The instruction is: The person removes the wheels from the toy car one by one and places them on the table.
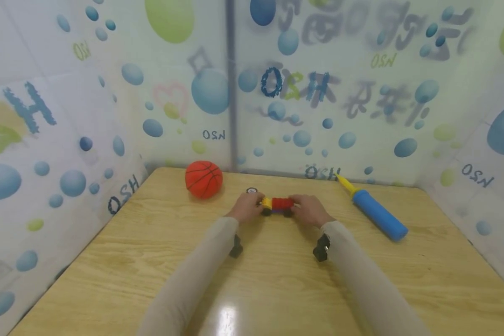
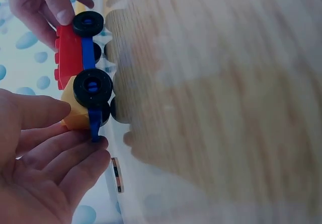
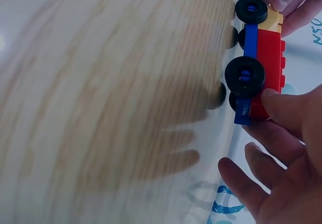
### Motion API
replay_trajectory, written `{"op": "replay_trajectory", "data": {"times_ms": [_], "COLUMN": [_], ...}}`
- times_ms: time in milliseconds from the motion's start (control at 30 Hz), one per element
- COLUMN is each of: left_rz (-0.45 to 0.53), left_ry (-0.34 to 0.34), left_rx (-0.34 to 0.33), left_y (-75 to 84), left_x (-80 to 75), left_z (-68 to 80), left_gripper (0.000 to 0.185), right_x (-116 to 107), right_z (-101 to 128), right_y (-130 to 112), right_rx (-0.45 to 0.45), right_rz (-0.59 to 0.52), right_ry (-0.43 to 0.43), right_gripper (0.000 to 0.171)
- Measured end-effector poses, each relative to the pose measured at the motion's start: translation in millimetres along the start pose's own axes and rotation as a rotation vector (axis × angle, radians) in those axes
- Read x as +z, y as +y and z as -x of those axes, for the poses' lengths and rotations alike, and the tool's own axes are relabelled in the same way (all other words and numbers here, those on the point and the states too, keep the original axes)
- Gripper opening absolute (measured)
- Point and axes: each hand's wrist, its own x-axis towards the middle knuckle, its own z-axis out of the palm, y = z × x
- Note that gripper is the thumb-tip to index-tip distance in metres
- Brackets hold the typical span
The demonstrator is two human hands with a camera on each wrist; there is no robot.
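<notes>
1. Left hand: my left hand [image 1: 248, 207] grasps the toy car [image 1: 282, 204] at its yellow block [image 2: 78, 110]; the thumb presses one face.

2. Right hand: my right hand [image 1: 311, 210] pinches the opposite end of the car, with the thumb on the red block [image 3: 269, 65] and the lower fingers spread apart.

3. Toy car: it spans the gap between my hands, roughly parallel to the far edge, upright over its blue base [image 3: 250, 48] and black wheels [image 2: 79, 87]. I cannot tell whether these touch the wood.

4. Near side: the table [image 1: 277, 280] stretches from the car back between my two sleeves [image 1: 206, 254], giving a broad lane toward me.

5. Far side: only a narrow strip of wood separates my hands from the far edge. A small round object [image 1: 252, 190] sits there, just beyond my left hand.

6. Left room: the red ball [image 1: 203, 179] stands near the far edge, apart from my hand; wood continues to the left edge.

7. Right room: a blue pump [image 1: 380, 214] lies slantwise, well apart from my fingers, its yellow nozzle [image 1: 346, 185] pointing at the far edge.

8. Boundary: patterned panels [image 1: 172, 154] rise along the back and both sides.
</notes>
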Motion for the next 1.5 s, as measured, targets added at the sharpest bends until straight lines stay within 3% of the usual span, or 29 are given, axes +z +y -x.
{"op": "replay_trajectory", "data": {"times_ms": [133,333,433,667,1033,1300,1500], "left_rz": [-0.012,-0.014,-0.048,0.001,0.082,0.187,0.297], "left_ry": [-0.005,-0.015,-0.029,-0.060,-0.054,-0.047,-0.031], "left_rx": [-0.005,-0.025,0.016,0.125,0.173,0.128,0.067], "left_y": [3.1,8.8,11.8,23.0,32.0,32.8,30.5], "left_x": [-2.4,-10.2,-12.1,-12.1,-8.4,-7.8,-6.2], "left_z": [3.1,6.5,6.7,7.2,9.2,10.7,13.2], "left_gripper": [0.036,0.038,0.042,0.047,0.040,0.038,0.035], "right_x": [-2.2,-13.1,-20.4,-35.8,-61.7,-64.6,-57.0], "right_z": [2.1,2.9,4.8,8.7,6.5,0.1,5.9], "right_y": [2.1,-1.5,-6.3,-17.2,-30.1,-29.0,-20.9], "right_rx": [-0.012,-0.106,-0.135,-0.192,-0.271,-0.185,-0.144], "right_rz": [-0.020,-0.019,0.004,0.041,0.111,0.102,-0.022], "right_ry": [0.024,0.053,0.030,-0.052,-0.152,-0.189,-0.069], "right_gripper": [0.032,0.026,0.025,0.025,0.014,0.029,0.043]}}
